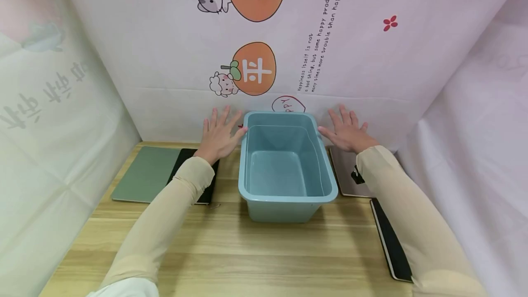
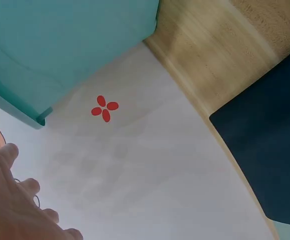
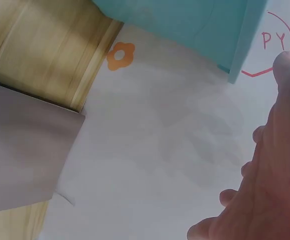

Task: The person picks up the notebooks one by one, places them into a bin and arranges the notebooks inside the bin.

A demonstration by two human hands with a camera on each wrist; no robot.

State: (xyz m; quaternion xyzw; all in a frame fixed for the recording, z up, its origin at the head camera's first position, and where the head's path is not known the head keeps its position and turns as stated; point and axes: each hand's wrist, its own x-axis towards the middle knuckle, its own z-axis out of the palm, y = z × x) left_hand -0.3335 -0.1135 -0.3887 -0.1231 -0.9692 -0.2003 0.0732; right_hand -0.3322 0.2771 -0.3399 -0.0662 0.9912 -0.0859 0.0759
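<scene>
A light blue plastic bin (image 1: 284,210) stands on the wooden table against the back sheet, with nothing visible inside it. Left of its far end is my left hand (image 1: 218,136), fingers spread and the thumb close to the rim. My right hand (image 1: 348,132) mirrors it on the other side, its fingers also spread. Both wrist views show the bin's outer wall (image 2: 70,45) beside the hands, and neither hand grips anything. Whether either thumb touches the rim, I cannot tell.
A green notebook (image 1: 146,173) and a black notebook (image 1: 179,162) lie at the left, partly under my left arm. Over on the right are a grey-brown notebook (image 1: 344,178) and another black notebook (image 1: 393,246). White printed sheets (image 1: 363,68) wall the back and sides.
</scene>
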